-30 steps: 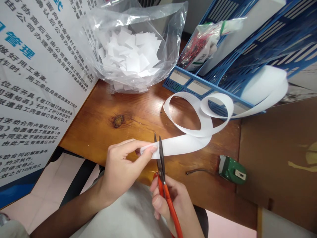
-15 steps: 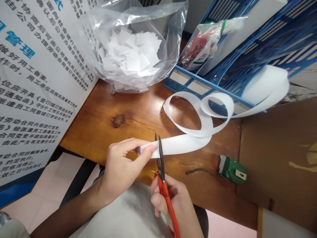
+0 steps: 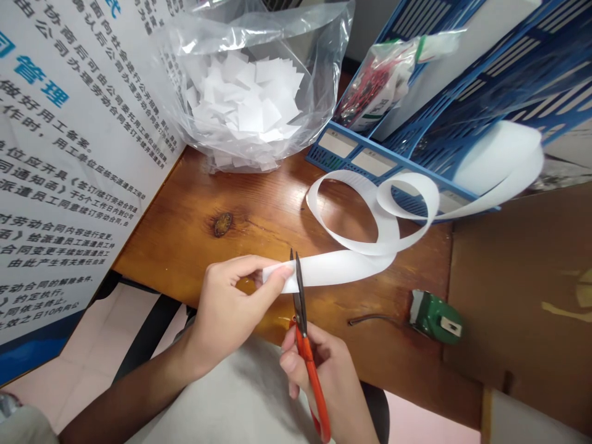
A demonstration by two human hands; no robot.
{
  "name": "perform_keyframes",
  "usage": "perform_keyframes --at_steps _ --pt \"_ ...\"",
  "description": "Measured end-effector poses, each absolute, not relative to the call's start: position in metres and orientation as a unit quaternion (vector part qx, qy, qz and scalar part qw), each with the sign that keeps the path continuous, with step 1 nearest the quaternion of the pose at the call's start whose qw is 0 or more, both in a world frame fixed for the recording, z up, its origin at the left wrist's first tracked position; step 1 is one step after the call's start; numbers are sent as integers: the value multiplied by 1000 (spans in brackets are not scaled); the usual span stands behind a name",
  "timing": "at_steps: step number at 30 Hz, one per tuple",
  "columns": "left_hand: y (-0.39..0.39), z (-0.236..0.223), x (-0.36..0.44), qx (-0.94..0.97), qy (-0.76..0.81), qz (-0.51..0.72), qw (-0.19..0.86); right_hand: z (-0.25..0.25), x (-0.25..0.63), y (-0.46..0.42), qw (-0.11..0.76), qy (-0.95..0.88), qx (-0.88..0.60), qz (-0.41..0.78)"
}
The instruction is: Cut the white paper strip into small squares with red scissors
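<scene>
Cutting of white strip (image 3: 345,269) apparently in hand.
Left hand (image 3: 231,308) pinches the strip's end; right hand (image 3: 330,364) grips scissors (image 3: 303,330), blades parted across it just beside that pinch. Closing them squarely seems required.

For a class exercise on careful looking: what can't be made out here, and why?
All in the head view:
Some fingertips of the left hand: hidden by the white strip.
Middle of one blade of the scissors: hidden by that strip.
Rest of the printed board: cut off at left and top edges.
Wording on the labels of the blue rack: too small.
</scene>
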State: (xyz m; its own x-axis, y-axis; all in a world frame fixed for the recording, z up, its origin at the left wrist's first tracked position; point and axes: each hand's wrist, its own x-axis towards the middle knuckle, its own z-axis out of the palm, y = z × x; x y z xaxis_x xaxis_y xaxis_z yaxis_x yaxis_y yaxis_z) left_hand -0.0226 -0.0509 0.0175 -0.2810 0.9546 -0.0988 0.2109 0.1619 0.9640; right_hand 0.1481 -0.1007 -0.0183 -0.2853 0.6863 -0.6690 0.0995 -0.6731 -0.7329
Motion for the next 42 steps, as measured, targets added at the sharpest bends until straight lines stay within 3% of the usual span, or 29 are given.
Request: perform_keyframes --at_steps 10,21,32,37,42 --pt "-49 15 -24 430 651 465 419 -19 145 -99 169 -351 -599 699" --pt "-40 3 -43 396 623 474 481 -30 140 -93 248 -379 -611 649" --pt "2 -20 -67 558 625 408 362 -66 149 -85 329 -411 -528 667" --pt "24 -17 -72 563 640 397 341 -62 144 -89 406 -369 -511 661" --pt "40 -20 -76 648 591 388 283 -61 142 -88 430 -356 -500 662"
